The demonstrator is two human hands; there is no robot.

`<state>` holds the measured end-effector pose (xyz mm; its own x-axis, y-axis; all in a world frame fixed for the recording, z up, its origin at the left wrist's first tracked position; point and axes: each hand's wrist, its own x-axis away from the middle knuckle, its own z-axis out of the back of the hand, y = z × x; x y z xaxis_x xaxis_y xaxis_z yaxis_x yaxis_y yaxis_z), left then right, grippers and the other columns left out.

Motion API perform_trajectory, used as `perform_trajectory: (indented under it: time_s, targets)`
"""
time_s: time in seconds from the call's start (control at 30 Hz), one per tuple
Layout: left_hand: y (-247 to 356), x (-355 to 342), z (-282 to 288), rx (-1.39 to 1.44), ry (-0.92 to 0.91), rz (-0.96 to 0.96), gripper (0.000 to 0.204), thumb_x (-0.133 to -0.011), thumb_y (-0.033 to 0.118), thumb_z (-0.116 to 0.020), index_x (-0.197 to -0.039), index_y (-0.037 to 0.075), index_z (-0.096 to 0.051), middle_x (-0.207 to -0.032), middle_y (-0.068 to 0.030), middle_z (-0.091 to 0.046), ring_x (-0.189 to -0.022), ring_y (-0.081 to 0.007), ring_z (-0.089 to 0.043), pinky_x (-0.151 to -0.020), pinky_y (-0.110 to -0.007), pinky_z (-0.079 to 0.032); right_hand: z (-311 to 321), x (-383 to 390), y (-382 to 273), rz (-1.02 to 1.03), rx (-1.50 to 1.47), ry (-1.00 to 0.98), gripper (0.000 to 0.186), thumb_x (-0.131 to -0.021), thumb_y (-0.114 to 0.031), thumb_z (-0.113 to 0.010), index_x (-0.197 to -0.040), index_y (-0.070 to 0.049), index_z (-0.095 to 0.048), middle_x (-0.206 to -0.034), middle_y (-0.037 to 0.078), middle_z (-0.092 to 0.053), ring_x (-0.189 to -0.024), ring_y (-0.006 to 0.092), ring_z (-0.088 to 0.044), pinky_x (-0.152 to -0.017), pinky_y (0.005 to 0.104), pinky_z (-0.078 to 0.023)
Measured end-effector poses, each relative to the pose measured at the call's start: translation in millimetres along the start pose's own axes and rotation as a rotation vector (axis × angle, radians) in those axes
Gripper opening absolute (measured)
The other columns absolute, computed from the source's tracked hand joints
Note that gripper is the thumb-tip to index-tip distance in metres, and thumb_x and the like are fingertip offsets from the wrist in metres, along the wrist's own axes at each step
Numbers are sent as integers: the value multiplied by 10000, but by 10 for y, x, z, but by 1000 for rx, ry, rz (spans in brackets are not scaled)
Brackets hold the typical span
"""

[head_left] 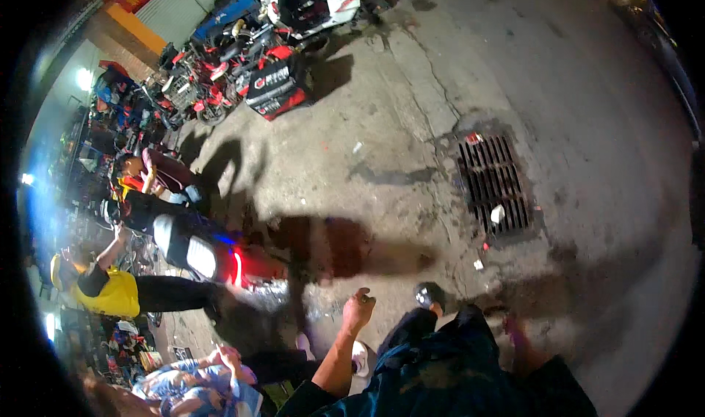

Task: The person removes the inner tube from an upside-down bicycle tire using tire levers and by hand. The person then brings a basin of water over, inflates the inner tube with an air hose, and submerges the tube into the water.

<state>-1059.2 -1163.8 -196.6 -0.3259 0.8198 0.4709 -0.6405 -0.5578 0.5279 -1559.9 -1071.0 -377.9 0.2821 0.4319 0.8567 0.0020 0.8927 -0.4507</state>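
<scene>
My left hand (358, 311) hangs in front of me at the lower middle, its fingers curled in. Whether anything lies inside the curl cannot be made out. My right hand (512, 330) is low beside my dark clothing, dim and smeared in shadow, so its fingers do not show clearly. Neither hand touches anything around it that I can see. Just right of my left hand, a dark shiny shoe (427, 295) rests on the pavement. The nearest large object to my left is a scooter (198, 259) with a glowing red tail light.
A person in a yellow vest (110, 294) stands beside the scooter; another in a maroon top (167, 172) bends behind it. A person in a patterned blue shirt (194, 388) is close at my left. Parked motorbikes (213, 79) and a black-red delivery box (279, 86) stand farther off. A drain grate (496, 186) lies ahead right.
</scene>
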Motion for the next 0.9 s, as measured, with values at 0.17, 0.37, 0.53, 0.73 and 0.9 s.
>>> perform_trajectory:
  time_s: [0.17,0.37,0.53,0.73,0.9]
  targets:
    - [918,-1433,527,9,158,-147,325,-772,267,-620,-1034,74,-611,-931,-170,-649,-878,-342,-620,-761,-404,-489,-177,-77,-980,-130,172,42,161,-881,-255,-557,-855,-97,-534,-613,-6,-490,-477,117,-438,-429,269,-335]
    - [1299,-2842,561,6,233,-6,255,-775,260,-599,-930,60,-629,-847,-181,-648,-821,-362,-621,-723,-417,-494,-622,-1357,-2845,-91,224,18,207,-883,-274,-566,-947,-83,-522,-625,-8,-493,-498,113,-446,-439,272,-327]
    - [107,-3358,-106,202,10,204,328,-788,281,-591,-1009,42,-633,-779,-169,-648,-697,-284,-643,-641,-377,-506,-1255,-2327,-5402,135,129,-3,267,-886,-290,-573,-1024,-71,-512,-635,-9,-495,-516,110,-452,-448,274,-321]
    - [461,-4488,264,-103,-186,169,318,-752,240,-650,-991,33,-614,-831,-109,-640,-706,-246,-594,-621,-373,-477,-2798,-2709,-9182,966,461,55,340,-880,-293,-579,-965,36,-560,-790,93,-596,-703,168,-523,-658,338,-439]
    - [557,-6647,940,-262,-320,168,349,-804,269,-586,-1098,84,-612,-795,-108,-642,-716,-237,-591,-659,-375,-480,-4044,-2528,-10402,1161,489,-40,350,-862,-302,-588,-960,33,-562,-847,142,-593,-751,194,-539,-716,321,-436]
